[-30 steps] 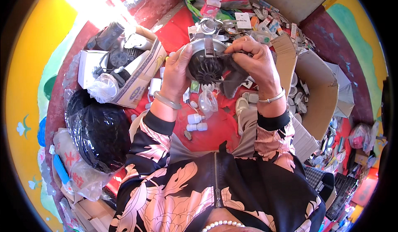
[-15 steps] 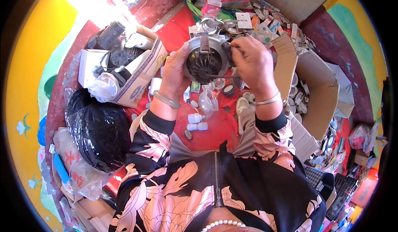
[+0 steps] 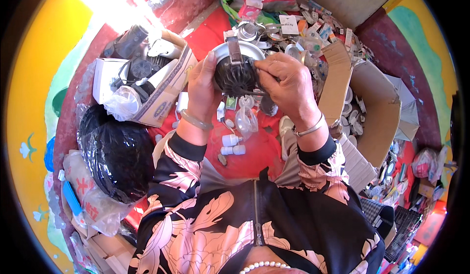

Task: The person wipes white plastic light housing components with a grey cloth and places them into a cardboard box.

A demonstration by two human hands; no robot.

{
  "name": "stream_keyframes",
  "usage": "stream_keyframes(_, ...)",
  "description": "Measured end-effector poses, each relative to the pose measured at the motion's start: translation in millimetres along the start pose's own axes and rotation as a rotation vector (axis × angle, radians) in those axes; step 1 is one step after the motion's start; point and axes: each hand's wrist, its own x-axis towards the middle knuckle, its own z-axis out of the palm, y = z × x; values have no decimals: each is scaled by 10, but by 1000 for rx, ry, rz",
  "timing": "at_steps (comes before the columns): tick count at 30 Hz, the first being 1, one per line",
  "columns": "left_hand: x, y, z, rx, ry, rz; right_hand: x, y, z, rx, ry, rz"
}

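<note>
Black fixture (image 3: 236,77) — between both hands (image 3: 290,80)

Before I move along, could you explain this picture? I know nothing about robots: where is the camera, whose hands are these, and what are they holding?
There's no robot here, just a person using two bare hands. The picture comes from a wide fisheye camera worn on the head and looking down, so straight edges bend near the rim.

The left hand holds a round, black, ribbed device by its side. The right hand pinches what looks like a dark, soft piece against it; the fingers hide the details.

Below, on a red sheet, lie white bulb-shaped pieces and a clear plastic bag. An open carton of parts stands to the left.
</note>
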Motion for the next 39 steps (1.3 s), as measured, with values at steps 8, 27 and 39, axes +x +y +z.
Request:
stream_keyframes(8,-10,55,50,21,16,101,27,-36,-143,445,-170,249)
stream_keyframes(27,-40,69,-11,51,21,133,51,-13,-332,464,-152,59)
stream_keyframes(39,-37,33,-32,-17,-11,113,-4,-78,63,-55,68,48)
